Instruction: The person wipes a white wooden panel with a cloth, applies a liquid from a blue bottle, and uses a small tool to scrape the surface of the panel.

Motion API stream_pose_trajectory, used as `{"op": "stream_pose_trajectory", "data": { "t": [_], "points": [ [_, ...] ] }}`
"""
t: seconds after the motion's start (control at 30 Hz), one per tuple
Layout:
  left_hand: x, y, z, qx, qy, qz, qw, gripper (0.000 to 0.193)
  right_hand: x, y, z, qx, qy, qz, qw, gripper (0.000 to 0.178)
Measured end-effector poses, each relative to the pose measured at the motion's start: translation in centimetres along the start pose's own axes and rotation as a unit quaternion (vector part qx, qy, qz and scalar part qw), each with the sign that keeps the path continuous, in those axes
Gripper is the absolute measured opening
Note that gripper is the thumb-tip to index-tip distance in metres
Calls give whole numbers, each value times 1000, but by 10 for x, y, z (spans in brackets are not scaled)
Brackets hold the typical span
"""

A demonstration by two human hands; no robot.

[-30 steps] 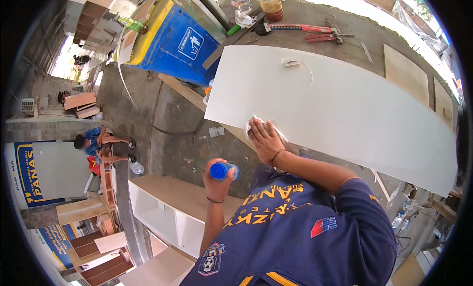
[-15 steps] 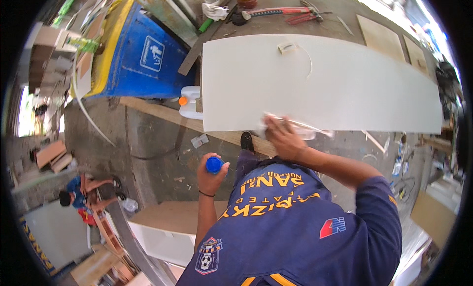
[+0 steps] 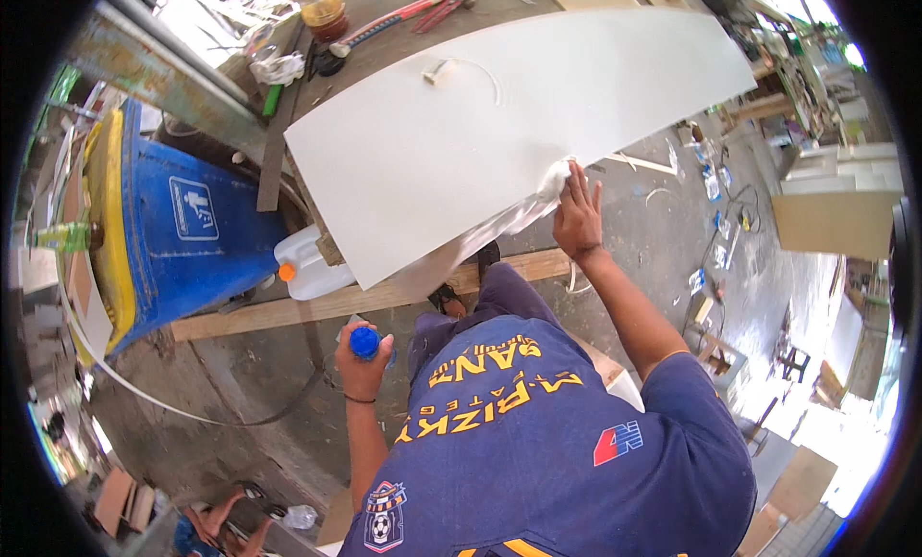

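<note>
- Now, the right hand point(image 3: 578, 216) presses a crumpled white cloth point(image 3: 554, 180) flat-fingered onto the near edge of the big white panel point(image 3: 499, 125); the hand is open over the cloth, not clenched.
- The left hand point(image 3: 363, 363) is closed around a small bottle with a blue cap point(image 3: 364, 342), held low at the hip, well away from the panel.
- The panel lies across the worktop point(image 3: 384, 53), its near edge hanging out over the floor, with a wooden plank point(image 3: 317, 305) running below it.
- Risk one, as I read it: pressure on that unsupported edge could tip or slide the smooth sheet.
- Risk two: the surface looks matte and clean, so grit in the cloth could scratch or smear it.
- Risk three: the bottle, if its cap is loose, could dribble onto the floor or clothing; I cannot tell whether it is tight.
- A small pale block point(image 3: 439, 71) and a thin curled strip sit on the panel and could be knocked off.
- Red-handled pliers point(image 3: 423, 8) lie beyond, and a blue bin point(image 3: 182, 230) with a white jug point(image 3: 312, 264) beside it stands at left.
</note>
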State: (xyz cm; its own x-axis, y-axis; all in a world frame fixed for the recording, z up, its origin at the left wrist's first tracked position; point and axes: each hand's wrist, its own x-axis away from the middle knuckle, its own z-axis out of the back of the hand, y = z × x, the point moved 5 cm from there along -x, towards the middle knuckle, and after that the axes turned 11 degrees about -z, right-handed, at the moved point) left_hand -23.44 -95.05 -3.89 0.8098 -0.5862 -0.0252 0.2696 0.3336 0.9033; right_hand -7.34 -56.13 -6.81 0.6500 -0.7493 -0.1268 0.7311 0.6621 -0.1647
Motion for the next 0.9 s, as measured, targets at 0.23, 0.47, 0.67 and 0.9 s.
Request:
{"op": "stream_pose_trajectory", "data": {
  "t": [0.23,0.47,0.67,0.9],
  "points": [
    [-41,22,-2,-3,-101,-75,992,37,28,-119,12,-219,121,23,968,23],
    [-54,42,1,-5,-131,-101,986,35,-16,-17,11,-241,262,-122,926,8],
    [-44,20,6,25,-134,-48,990,36,12,-42,-17,-353,217,-89,906,17],
    [-53,30,0,30,-152,-54,986,37,15,-34,-28,-417,203,-228,856,10]
  ]
}}
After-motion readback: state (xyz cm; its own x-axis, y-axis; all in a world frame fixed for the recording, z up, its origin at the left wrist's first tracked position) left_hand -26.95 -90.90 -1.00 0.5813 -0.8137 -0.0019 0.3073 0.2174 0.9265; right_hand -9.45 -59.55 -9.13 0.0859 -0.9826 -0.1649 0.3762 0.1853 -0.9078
